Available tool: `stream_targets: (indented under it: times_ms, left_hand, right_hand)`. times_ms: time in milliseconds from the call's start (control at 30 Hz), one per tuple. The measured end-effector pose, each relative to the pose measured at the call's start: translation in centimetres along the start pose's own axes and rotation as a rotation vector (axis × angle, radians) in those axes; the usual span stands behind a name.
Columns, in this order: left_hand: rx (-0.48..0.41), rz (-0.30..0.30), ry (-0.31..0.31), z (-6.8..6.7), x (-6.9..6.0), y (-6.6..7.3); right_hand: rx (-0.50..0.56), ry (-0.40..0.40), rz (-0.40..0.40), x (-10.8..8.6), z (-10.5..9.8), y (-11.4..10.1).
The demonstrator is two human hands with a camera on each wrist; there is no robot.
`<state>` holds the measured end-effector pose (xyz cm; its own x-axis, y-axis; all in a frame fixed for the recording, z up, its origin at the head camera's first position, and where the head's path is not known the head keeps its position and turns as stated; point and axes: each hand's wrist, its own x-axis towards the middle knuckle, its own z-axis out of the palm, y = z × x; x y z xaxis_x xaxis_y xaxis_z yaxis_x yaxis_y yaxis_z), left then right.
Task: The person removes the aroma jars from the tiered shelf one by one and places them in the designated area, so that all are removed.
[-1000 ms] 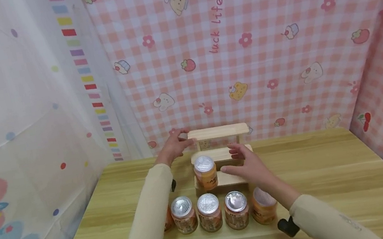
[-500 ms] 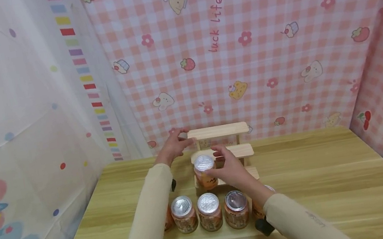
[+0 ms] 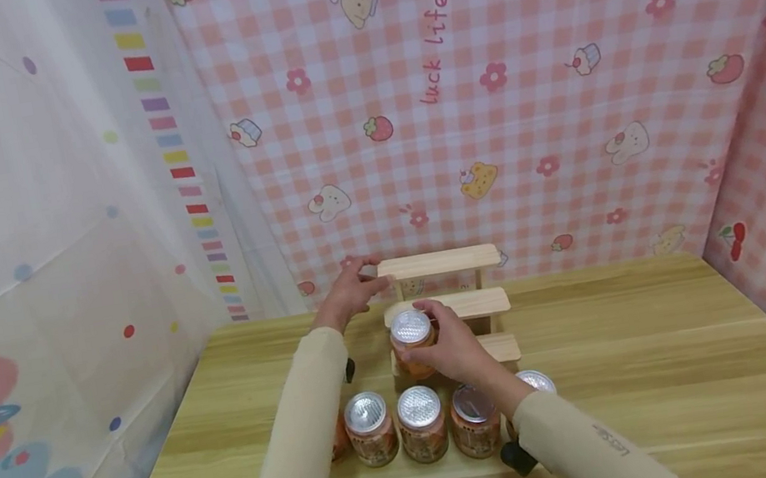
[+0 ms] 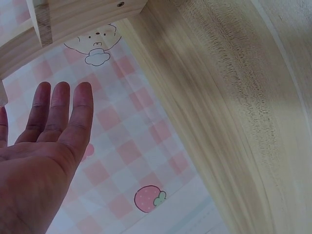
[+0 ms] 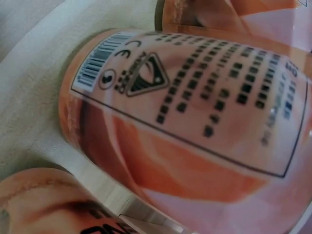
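A jar point(image 3: 410, 327) with a silver lid and orange label stands upright at the left end of the lowest plank of a three-tier wooden rack point(image 3: 438, 263). My right hand point(image 3: 456, 347) grips this jar from the right, thumb in front and fingers behind. My left hand point(image 3: 350, 293) pinches the left end of the rack's top plank between thumb and forefinger. In the left wrist view that hand's point(image 4: 44, 161) other fingers extend past the plank, while its grip is mostly cut off. The right wrist view shows a jar label point(image 5: 195, 97) close up, without the fingers.
In front of the rack runs a row of similar lidded jars point(image 3: 422, 423). My left sleeve partly covers the leftmost jar point(image 3: 338, 441), and my right forearm the rightmost point(image 3: 536, 381). A checked cloth point(image 3: 544, 110) hangs behind the wooden table point(image 3: 640, 365).
My right hand has moved left from over the rack's middle and closed round the jar on the lowest plank. The left hand has stayed at the top plank's end.
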<state>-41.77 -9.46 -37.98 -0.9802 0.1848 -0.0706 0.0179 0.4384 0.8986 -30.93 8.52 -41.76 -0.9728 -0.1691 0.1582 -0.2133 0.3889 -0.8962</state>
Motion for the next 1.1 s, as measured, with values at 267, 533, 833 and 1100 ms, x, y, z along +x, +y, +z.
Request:
stream_targets:
  times_ms: [267,533,833,1100]
  left_hand:
    - [0.006,0.008,0.000,0.0,-0.1,0.0]
    - [-0.012,-0.001,-0.006,0.0,0.1,-0.1]
    - [-0.011,-0.007,-0.004,0.1,0.2,-0.1]
    - [0.004,0.001,0.006,0.2,-0.1,0.1]
  right_hand:
    - [0.013,0.006,0.029,0.0,0.0,-0.1]
    - [-0.003,0.023,0.041,-0.2,-0.1,-0.2]
    - [-0.008,0.018,0.000,-0.8,-0.4,-0.8]
    - [0.013,0.002,-0.017,-1.3,-1.4,-2.2]
